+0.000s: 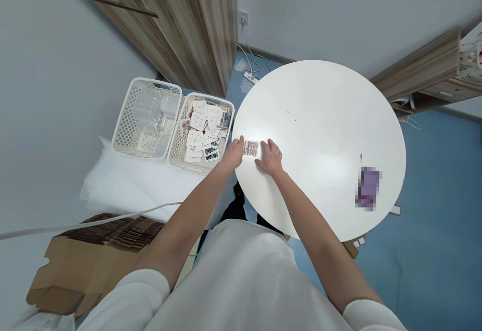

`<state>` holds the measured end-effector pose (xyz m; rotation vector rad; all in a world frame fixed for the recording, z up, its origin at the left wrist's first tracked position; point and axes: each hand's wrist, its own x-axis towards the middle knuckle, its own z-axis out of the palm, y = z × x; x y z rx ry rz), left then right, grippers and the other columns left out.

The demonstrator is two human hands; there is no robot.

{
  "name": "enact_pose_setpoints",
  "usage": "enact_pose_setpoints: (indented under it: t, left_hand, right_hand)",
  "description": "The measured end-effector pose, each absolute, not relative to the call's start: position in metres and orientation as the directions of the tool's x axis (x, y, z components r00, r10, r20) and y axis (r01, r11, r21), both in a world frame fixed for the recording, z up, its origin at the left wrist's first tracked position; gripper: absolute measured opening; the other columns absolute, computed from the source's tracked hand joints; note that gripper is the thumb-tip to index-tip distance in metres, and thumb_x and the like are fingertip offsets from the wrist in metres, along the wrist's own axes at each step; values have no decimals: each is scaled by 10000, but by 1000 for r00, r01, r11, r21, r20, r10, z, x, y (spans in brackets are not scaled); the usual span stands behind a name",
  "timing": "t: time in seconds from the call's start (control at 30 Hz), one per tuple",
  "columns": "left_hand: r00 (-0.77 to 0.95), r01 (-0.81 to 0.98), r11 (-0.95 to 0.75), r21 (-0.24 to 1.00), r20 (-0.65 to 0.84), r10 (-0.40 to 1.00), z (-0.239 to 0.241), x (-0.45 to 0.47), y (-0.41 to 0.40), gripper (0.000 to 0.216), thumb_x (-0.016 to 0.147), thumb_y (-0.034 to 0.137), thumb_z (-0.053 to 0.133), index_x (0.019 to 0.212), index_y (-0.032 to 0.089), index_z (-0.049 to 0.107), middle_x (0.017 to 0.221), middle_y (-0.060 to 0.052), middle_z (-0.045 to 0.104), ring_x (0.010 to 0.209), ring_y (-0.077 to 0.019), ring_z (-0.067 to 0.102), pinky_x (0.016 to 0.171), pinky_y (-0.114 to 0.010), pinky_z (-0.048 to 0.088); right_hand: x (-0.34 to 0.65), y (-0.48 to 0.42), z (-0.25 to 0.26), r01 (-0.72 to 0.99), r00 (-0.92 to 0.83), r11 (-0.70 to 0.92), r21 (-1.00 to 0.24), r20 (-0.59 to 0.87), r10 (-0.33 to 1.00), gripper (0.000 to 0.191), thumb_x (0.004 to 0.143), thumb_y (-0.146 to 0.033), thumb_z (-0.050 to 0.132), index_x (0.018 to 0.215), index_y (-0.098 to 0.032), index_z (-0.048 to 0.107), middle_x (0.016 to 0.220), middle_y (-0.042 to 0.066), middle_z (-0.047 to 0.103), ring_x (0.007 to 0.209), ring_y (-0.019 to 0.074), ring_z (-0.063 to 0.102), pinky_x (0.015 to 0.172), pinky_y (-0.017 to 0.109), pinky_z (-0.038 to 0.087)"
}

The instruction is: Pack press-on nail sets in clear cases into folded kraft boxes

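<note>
A small flat card of press-on nails [251,147] lies near the left edge of the round white table [324,120]. My left hand [234,152] touches its left end with curled fingers. My right hand [270,156] rests on the table at its right end, fingers bent onto the card. Both hands seem to pinch the card between them.
Two white perforated baskets stand left of the table: one [148,117] with clear plastic trays, one [203,130] with several nail cards. An open cardboard box [94,260] sits at lower left. A blurred purple item [368,188] lies on the table's right side. A power strip [250,76] lies on the blue floor.
</note>
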<state>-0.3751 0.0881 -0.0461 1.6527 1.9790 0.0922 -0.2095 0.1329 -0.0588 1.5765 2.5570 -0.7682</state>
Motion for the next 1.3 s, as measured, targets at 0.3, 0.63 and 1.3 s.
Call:
enact_pose_setpoints:
  t: [0.3, 0.63, 1.3]
  left_hand:
    - [-131, 778, 226, 586, -200, 971, -40, -345, 21, 607, 744, 200, 510, 1306, 161, 284, 1223, -137, 421, 1139, -279, 400, 925, -404, 364]
    - [-553, 586, 427, 689, -45, 832, -7, -362, -56, 379, 772, 294, 507, 1136, 186, 494, 1130, -87, 525, 1057, -210, 501, 890, -376, 432]
    - [-823, 414, 880, 233, -316, 471, -5, -606, -38, 454, 696, 317, 591, 1112, 207, 448, 893, -83, 659, 956, -285, 555, 855, -464, 295]
  right_hand:
    - [-144, 69, -38, 727, -433, 209, -655, -200, 879, 549, 755, -330, 476, 1265, -186, 334, 1263, 132, 397, 1161, 254, 395, 928, 450, 369]
    - [-164, 59, -10, 509, -738, 320, -799, -214, 640, 270, 801, -287, 433, 1035, -218, 549, 965, 52, 621, 816, 168, 591, 746, 345, 487]
    - [-500, 93, 5, 288, -955, 819, -496, -211, 208, 475, 748, -118, 461, 1221, -153, 444, 1150, 92, 571, 1061, 223, 518, 905, 340, 389]
